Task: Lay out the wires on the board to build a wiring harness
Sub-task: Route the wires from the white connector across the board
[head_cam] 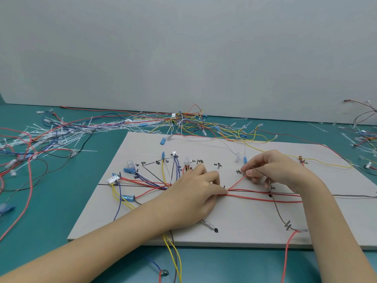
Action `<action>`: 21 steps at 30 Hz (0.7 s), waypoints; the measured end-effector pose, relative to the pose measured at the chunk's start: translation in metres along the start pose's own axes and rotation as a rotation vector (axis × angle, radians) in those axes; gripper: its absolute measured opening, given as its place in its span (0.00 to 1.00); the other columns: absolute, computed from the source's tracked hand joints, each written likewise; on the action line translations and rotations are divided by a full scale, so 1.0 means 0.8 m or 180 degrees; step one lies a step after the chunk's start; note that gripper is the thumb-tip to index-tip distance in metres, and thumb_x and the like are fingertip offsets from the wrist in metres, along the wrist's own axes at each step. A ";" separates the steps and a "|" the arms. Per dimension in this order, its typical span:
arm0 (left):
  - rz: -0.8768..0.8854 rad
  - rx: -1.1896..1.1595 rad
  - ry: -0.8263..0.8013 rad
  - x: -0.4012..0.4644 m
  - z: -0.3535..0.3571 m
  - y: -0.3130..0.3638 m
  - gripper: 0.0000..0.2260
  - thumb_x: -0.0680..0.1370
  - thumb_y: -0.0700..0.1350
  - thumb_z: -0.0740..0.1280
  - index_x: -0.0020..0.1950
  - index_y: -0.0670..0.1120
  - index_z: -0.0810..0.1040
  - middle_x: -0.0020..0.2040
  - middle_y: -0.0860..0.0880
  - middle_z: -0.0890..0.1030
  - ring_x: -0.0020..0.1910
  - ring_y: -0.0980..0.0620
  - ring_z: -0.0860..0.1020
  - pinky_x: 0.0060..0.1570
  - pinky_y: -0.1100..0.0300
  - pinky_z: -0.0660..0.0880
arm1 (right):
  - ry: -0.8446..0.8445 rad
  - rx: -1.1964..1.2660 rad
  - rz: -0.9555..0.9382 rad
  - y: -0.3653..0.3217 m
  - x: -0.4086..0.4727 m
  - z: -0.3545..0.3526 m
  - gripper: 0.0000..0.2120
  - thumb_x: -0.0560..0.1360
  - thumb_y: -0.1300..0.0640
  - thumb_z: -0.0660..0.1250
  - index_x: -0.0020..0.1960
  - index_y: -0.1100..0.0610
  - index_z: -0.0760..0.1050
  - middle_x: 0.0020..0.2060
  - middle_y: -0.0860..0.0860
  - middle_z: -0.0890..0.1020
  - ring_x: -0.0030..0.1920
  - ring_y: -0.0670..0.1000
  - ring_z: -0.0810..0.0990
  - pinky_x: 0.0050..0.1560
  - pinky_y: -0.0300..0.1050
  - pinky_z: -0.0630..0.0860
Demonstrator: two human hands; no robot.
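A grey board [234, 227] lies on the teal table, marked with lines and handwritten labels. Red, yellow, blue and white wires fan from a junction [168, 184] to connectors such as a white plug [113, 178]. My left hand [195, 193] rests on the board's middle, its fingertips pressing the red wires [265, 196] down near a small pin. My right hand [271, 170] pinches the end of a red wire [237, 183] and a thin brown wire [278, 211] near a label at the centre right.
A tangle of loose wires and white cable ties [61, 131] covers the table at the left and back. More wires [204, 123] lie behind the board and at the right edge [363, 135]. Yellow wires [175, 258] hang off the board's front edge.
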State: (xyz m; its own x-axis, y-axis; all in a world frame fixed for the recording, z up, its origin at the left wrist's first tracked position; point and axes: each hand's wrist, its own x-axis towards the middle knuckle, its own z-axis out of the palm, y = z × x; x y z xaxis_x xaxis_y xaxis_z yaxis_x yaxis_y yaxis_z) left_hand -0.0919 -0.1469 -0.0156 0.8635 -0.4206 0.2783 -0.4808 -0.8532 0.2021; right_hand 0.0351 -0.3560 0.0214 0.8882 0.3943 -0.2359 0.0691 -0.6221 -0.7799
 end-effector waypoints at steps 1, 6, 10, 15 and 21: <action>0.0002 -0.0013 0.0011 0.000 0.000 0.000 0.16 0.81 0.44 0.59 0.66 0.52 0.77 0.54 0.53 0.74 0.50 0.50 0.65 0.52 0.49 0.69 | 0.0011 0.0022 0.0017 0.000 0.000 -0.001 0.04 0.74 0.68 0.70 0.46 0.63 0.83 0.32 0.54 0.81 0.28 0.46 0.77 0.24 0.39 0.70; 0.0009 -0.0049 0.0062 0.000 0.001 0.000 0.15 0.81 0.43 0.59 0.65 0.52 0.78 0.53 0.53 0.75 0.49 0.50 0.65 0.51 0.50 0.69 | 0.0090 0.0198 0.0020 0.002 -0.002 -0.003 0.02 0.72 0.68 0.72 0.44 0.65 0.82 0.32 0.56 0.81 0.27 0.47 0.76 0.23 0.37 0.71; 0.0003 -0.0061 0.0065 0.000 0.001 -0.001 0.15 0.80 0.43 0.59 0.65 0.52 0.78 0.53 0.53 0.75 0.50 0.50 0.66 0.52 0.50 0.69 | 0.0069 0.0392 0.0072 0.001 -0.002 -0.004 0.05 0.72 0.72 0.70 0.45 0.67 0.82 0.35 0.60 0.83 0.29 0.50 0.79 0.26 0.37 0.75; 0.0018 -0.0107 0.0086 -0.001 0.002 -0.001 0.15 0.80 0.43 0.60 0.65 0.52 0.78 0.53 0.53 0.75 0.49 0.50 0.65 0.51 0.51 0.69 | 0.0109 0.0442 0.0096 -0.001 -0.002 -0.003 0.07 0.73 0.74 0.67 0.48 0.69 0.81 0.40 0.64 0.83 0.31 0.50 0.81 0.27 0.36 0.76; 0.0032 -0.0184 0.0161 -0.002 0.003 -0.002 0.15 0.80 0.42 0.60 0.64 0.51 0.79 0.52 0.53 0.75 0.49 0.50 0.66 0.50 0.51 0.70 | 0.0160 0.0388 0.0109 -0.002 -0.003 -0.001 0.06 0.73 0.75 0.66 0.48 0.70 0.80 0.36 0.61 0.83 0.29 0.50 0.80 0.26 0.37 0.75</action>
State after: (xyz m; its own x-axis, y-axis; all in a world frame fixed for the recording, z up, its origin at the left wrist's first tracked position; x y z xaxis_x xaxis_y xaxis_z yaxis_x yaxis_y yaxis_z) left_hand -0.0917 -0.1456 -0.0188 0.8505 -0.4117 0.3275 -0.4986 -0.8292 0.2525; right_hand 0.0337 -0.3568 0.0236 0.9109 0.3379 -0.2366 -0.0148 -0.5465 -0.8373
